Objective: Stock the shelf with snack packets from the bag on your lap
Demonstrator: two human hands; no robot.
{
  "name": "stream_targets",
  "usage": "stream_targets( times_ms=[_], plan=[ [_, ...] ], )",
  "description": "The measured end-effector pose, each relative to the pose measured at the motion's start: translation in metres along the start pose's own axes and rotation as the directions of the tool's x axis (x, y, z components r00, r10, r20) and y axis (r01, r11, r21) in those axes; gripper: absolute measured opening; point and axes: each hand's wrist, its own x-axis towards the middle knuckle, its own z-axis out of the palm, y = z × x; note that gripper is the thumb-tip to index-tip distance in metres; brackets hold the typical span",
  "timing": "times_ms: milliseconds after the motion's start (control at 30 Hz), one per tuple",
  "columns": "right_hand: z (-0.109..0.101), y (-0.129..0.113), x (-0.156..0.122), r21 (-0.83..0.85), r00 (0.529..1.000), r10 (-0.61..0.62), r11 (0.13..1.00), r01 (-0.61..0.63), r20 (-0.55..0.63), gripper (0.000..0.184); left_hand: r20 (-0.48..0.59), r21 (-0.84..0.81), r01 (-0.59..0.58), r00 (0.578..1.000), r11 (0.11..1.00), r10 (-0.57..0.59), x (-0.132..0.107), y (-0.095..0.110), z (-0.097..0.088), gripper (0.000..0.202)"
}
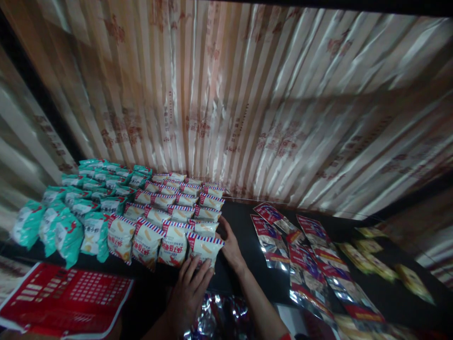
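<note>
**Cream bags in ranks, front right corner attended**

Head view, sole view. Cream bags with red panels and striped top edges, standing in files, one behind another, on a dark shelf; four across the foremost row. The close ranks probably let each bag prop its neighbour and keep the printed fronts outward.

Front right bag: rightmost of the foremost row, roughly upright, between the two hands.

Left hand: fingers extended and slightly parted, laid against the lower front of that bag, not wrapped round it; seemingly a steadying touch.

Right hand: at the right side of the same file, fingers partly bent; the tips are hidden, so whether they grip anything cannot be told. Its place suggests a side support for the end file.

Teal bags: adjoining on the left, likewise ranked, some leaning.

Red pouches: lying flat to the right, overlapping in part; being flat, they presumably need no propping.

Yellow packets: far right, lying loosely.

Red basket: perforated, pale-edged, lower left.

Shiny packets: lower middle, below the hands; contents unclear.

Printed film: pleated, behind everything, apparently as backing.
</note>
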Motion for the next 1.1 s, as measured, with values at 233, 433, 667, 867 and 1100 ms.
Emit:
stream_targets(
  times_ms=[233,433,667,867,1100],
  plan=[
    [-0.008,0.015,-0.007,-0.147,0.99,-0.085,0.987,0.069,-0.109,0.024,0.055,0.017,-0.026,0.998,1.0,0.025,-0.009,-0.003,0.003,0.047],
    [-0.006,-0.002,-0.016,-0.1,0.995,-0.097,0.99,0.097,0.014,0.028,0.068,0.024,-0.026,0.997,0.999,0.024,-0.011,-0.003,0.004,0.048],
    [0.0,-0.002,-0.012,-0.204,0.995,-0.084,0.974,0.095,0.062,0.01,0.07,0.03,-0.021,0.997,0.999,0.019,-0.01,-0.002,0.003,0.045],
    [0.006,0.001,-0.012,-0.259,0.981,-0.194,0.946,0.193,0.022,0.004,0.069,0.014,-0.014,0.998,1.0,0.013,-0.012,-0.002,0.005,0.046],
    [0.007,0.004,-0.013,-0.261,0.984,-0.18,0.95,0.168,-0.02,0.007,0.042,0.002,-0.006,0.999,1.0,0.006,-0.011,-0.003,0.004,0.044]
  ],
)
